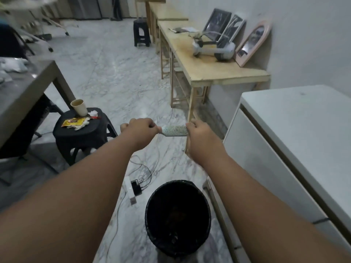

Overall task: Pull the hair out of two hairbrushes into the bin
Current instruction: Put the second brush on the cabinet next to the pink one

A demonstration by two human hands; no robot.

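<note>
Nearest the camera, a black mesh bin [176, 181] stood on the marble floor [106, 73] between the person's two outstretched forearms, and its inside was too dark to make out. Just left of it a white power strip [131, 192] lay among loose cables. Beyond the bin, the hairbrush [174, 130] was held in the air, lying level between the hands with its bristles facing the camera. The left hand [141, 130] was closed in a fist round the handle at the brush's left end. The right hand [199, 132] met the far end of the brush head. It was blurred and its fingers were turned away from the camera, so whether they pinched anything could not be told. Left of the hands, a black stool [81, 133] carried a paper cup [78, 107] and a yellow wrapper [74, 122]. A white cabinet [296, 130] stood to the right. Farther back, a long wooden surface [218, 71] ran along the wall, bearing a white headset [212, 48], framed pictures [216, 23] and an arched pink mirror [254, 42].
</note>
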